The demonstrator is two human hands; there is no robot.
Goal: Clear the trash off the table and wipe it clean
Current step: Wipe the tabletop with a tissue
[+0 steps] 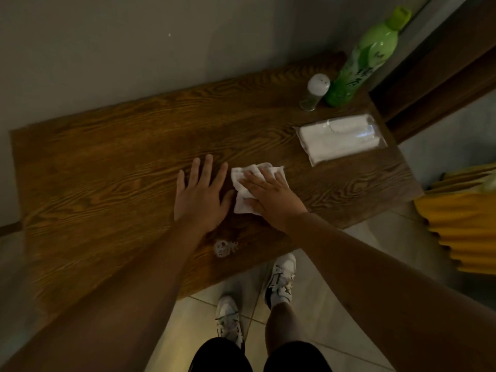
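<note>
The right hand (pixel 271 196) lies flat and open on the white wipe (pixel 245 189), pressing it down mid-table (pixel 94 157). The left hand (pixel 202 196) rests open beside it. Push firmly toward the white smudge (pixel 225 247) — slow, even strokes work best.

The table (pixel 107 162) is showing dark, strongly grained wood with a faint sheen. The wipe (pixel 245 191) is looking like soft white paper. The bottle (pixel 359 63) is gleaming as glossy green plastic.
</note>
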